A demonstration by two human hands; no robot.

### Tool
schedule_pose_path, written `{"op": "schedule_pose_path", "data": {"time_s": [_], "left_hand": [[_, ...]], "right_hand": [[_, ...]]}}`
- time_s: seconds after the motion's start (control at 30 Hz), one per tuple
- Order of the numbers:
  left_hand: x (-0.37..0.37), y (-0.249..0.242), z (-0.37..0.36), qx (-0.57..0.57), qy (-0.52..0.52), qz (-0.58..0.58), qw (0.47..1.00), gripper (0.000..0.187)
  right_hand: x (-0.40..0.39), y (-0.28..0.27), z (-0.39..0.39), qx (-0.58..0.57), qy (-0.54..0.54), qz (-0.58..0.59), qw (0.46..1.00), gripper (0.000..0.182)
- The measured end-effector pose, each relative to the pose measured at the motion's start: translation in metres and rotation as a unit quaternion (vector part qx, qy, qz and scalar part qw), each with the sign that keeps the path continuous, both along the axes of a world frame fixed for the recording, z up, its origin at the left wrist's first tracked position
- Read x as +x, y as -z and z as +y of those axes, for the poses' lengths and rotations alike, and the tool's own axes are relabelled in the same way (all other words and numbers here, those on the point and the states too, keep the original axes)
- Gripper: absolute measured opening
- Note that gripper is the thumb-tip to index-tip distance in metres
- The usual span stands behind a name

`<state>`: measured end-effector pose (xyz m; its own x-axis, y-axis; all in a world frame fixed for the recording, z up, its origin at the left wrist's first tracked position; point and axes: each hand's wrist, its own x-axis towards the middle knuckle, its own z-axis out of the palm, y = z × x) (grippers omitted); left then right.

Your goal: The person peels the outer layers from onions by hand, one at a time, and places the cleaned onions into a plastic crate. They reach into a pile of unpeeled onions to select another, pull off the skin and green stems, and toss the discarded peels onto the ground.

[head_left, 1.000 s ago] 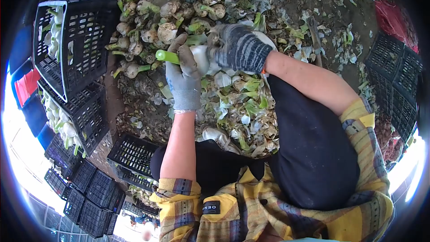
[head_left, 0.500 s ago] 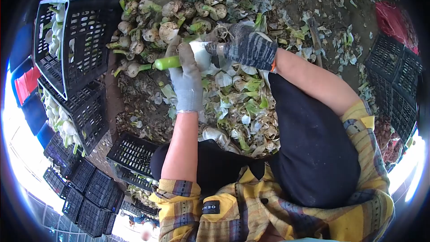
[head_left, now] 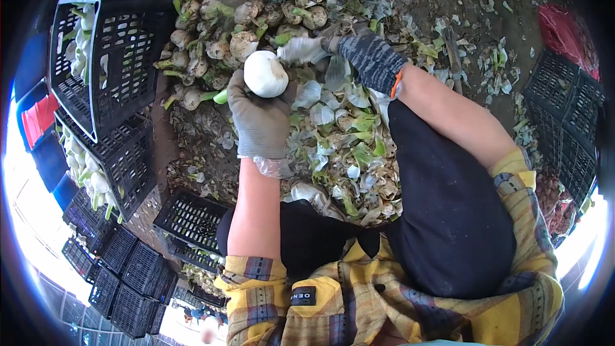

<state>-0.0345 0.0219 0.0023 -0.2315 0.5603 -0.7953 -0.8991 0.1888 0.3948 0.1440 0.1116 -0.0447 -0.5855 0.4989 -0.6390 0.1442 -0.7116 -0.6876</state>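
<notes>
My left hand [head_left: 259,115], in a pale grey glove, is wrapped round a white peeled bulb [head_left: 266,74], its smooth round end facing up. A bit of green stem [head_left: 221,97] pokes out at the left of that glove. To the right, my right hand [head_left: 368,57] wears a dark striped glove, its fingers closed near a blurred whitish strip of skin [head_left: 302,50] that reaches toward the bulb. Whether those fingers hold the strip or something else is too blurred to tell. Unpeeled bulbs [head_left: 248,13] with green stems lie heaped just beyond.
Black crates [head_left: 131,48] with white bulbs stand at the left, one low crate [head_left: 189,221] near my left knee. Peeled skins and leaves [head_left: 359,128] cover the ground between my legs. More black crates [head_left: 557,115] and a red sack [head_left: 564,32] are at the right.
My left hand has turned the bulb so that its round white end shows and the stem is mostly hidden. My right hand has moved slightly right, away from the bulb.
</notes>
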Motion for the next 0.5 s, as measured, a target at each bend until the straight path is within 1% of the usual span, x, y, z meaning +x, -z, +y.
{"op": "schedule_pose_path", "data": {"time_s": [0.03,0.07,0.1,0.17,0.2,0.23,0.27,0.33,0.37,0.47,0.5], "left_hand": [[0.000,-0.001,0.001,-0.013,-0.013,-0.003,1.000,0.043],[-0.001,-0.002,0.001,-0.025,-0.026,-0.005,0.999,0.042],[-0.001,-0.002,0.001,-0.012,-0.032,-0.009,0.999,0.042],[-0.002,-0.002,0.003,0.015,-0.044,-0.018,0.999,0.042],[-0.003,-0.001,0.003,-0.002,-0.042,0.000,0.999,0.041],[-0.004,0.001,0.002,-0.019,-0.040,0.018,0.999,0.041],[-0.005,0.002,0.001,-0.036,-0.038,0.037,0.998,0.041],[-0.003,0.005,0.000,-0.029,-0.029,0.054,0.998,0.040],[-0.002,0.007,-0.001,-0.025,-0.024,0.062,0.997,0.039],[-0.004,0.016,-0.005,-0.017,-0.003,0.051,0.999,0.037],[-0.005,0.015,-0.006,-0.006,0.002,0.029,1.000,0.037]], "right_hand": [[0.001,-0.004,0.003,0.043,-0.035,-0.073,0.996,0.029],[0.000,-0.008,0.005,0.079,-0.065,-0.112,0.988,0.029],[-0.001,-0.013,0.007,0.113,-0.095,-0.152,0.977,0.030],[-0.001,-0.024,0.005,0.169,-0.142,-0.170,0.960,0.034],[-0.001,-0.027,0.004,0.196,-0.165,-0.179,0.950,0.036],[-0.006,-0.011,-0.003,0.349,-0.163,-0.195,0.902,0.042],[-0.005,0.001,-0.005,0.438,-0.119,-0.157,0.877,0.046],[-0.019,-0.007,-0.008,0.600,-0.029,-0.077,0.796,0.056],[-0.022,-0.012,-0.008,0.621,-0.062,-0.086,0.777,0.066],[-0.039,-0.021,-0.015,0.477,-0.030,0.012,0.878,0.050],[-0.038,-0.028,-0.018,0.387,-0.082,0.079,0.915,0.044]]}}
